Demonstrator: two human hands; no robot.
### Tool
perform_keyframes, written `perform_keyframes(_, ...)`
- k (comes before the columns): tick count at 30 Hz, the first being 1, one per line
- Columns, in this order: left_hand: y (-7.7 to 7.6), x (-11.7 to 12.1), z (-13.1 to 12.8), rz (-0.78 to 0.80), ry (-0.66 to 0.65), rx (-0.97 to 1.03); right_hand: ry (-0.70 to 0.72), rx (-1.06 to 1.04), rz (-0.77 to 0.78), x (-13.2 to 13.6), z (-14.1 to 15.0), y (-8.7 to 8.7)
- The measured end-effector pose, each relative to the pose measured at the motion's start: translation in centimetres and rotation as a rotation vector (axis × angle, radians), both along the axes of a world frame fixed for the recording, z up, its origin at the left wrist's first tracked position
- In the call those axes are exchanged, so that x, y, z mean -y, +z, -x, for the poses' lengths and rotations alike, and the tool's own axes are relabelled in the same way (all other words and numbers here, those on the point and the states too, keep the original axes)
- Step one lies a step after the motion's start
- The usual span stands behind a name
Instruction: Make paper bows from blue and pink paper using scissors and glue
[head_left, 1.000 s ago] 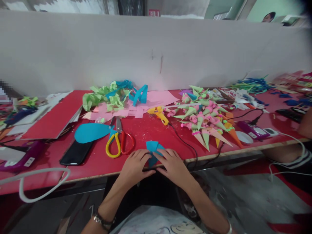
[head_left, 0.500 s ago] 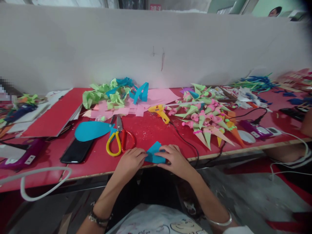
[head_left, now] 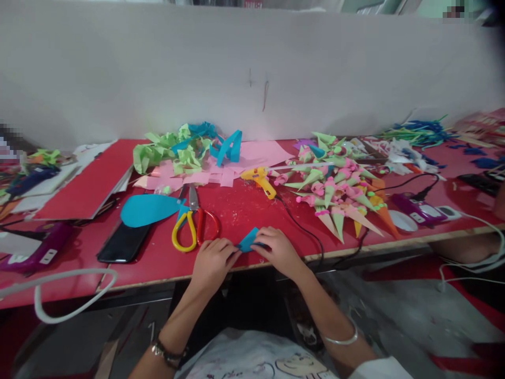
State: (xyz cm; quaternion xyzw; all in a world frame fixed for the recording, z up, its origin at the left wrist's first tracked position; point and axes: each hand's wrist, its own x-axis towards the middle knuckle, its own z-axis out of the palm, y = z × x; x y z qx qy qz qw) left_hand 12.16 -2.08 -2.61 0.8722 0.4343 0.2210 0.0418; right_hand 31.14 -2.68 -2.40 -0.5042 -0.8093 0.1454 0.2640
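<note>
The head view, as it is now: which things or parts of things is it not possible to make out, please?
- Folded blue paper, head view: both ends are hidden by fingers of the left hand and the right hand.
- Black phone, head view: upper end lies under the blue teardrop-shaped paper.
- Red sign, head view: cut by the top edge, writing too small.

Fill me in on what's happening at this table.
A person's left hand and right hand hold a small piece of blue paper between them at the table's near edge. The scissors and glue gun lie just beyond, unheld. Paper cones are heaped beyond the right hand.
</note>
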Motion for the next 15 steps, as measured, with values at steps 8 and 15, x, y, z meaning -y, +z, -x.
perform_keyframes(8,0.21,0.08,0.12,0.004,0.135,-0.016,-0.124,0.096,-0.004,-0.71,0.42,-0.49)
perform_keyframes(15,0.76,-0.15,0.41,0.100,0.166,-0.089,-0.187,0.229,-0.028,-0.78,0.77,-0.41)
